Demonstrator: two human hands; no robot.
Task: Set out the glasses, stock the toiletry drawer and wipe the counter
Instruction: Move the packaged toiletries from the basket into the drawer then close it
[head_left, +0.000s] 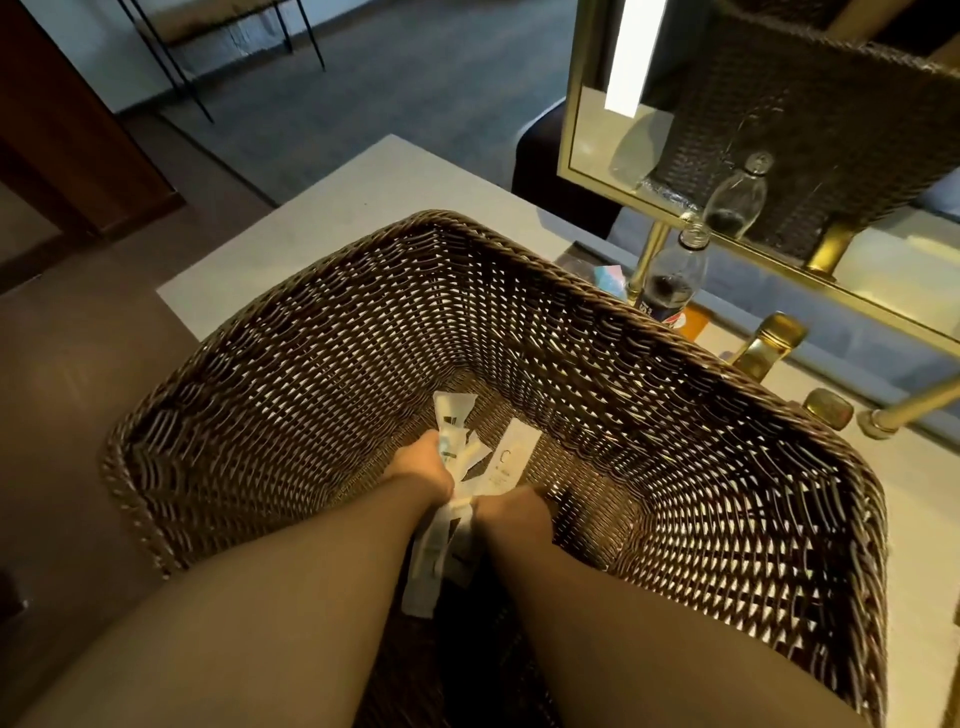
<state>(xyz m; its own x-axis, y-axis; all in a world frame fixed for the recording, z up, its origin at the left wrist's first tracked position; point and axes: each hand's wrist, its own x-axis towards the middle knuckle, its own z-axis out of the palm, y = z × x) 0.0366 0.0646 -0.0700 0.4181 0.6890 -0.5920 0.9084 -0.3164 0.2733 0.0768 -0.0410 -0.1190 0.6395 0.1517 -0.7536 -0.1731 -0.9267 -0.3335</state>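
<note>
Dim hotel room, carpet beyond, and a pale desk under a gold-framed mirror — on it sits a big dark wicker basket. Both arms are down inside it. The left hand has its grip closed around a bunch of white toiletry sachets; the right hand is curled low beside it, touching the same bundle, though whether it truly pinches a packet I cannot tell. One more long white packet lies on the basket floor just beside them. A near-empty cola bottle stands behind the basket. This looks like the stocking step — gathering supplies. Next, I'd judge, lift the bundle clear of the rim and carry it to the drawer, which isn't in view.
</note>
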